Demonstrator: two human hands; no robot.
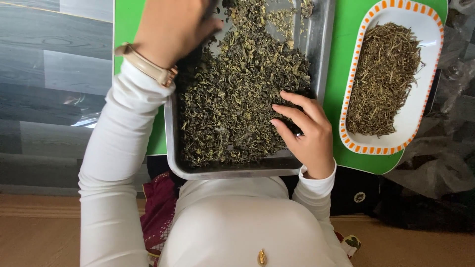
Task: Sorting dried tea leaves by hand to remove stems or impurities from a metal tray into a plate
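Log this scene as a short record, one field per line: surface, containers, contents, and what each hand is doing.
surface: green board over a grey wood-look floor
tray: metal tray, rectangular
tray contents: dried leaves, dark green and curled
dish: white dish with orange edge, right of the tray
dish contents: thin dry stems
left hand: left hand on the leaves at the tray's far left, bracelet on the wrist
right hand: right hand resting open on the leaves, near right corner

Long white sleeves (106, 163), a pale-strapped wristwatch (146, 65), and perhaps a small gold pendant (261, 257).
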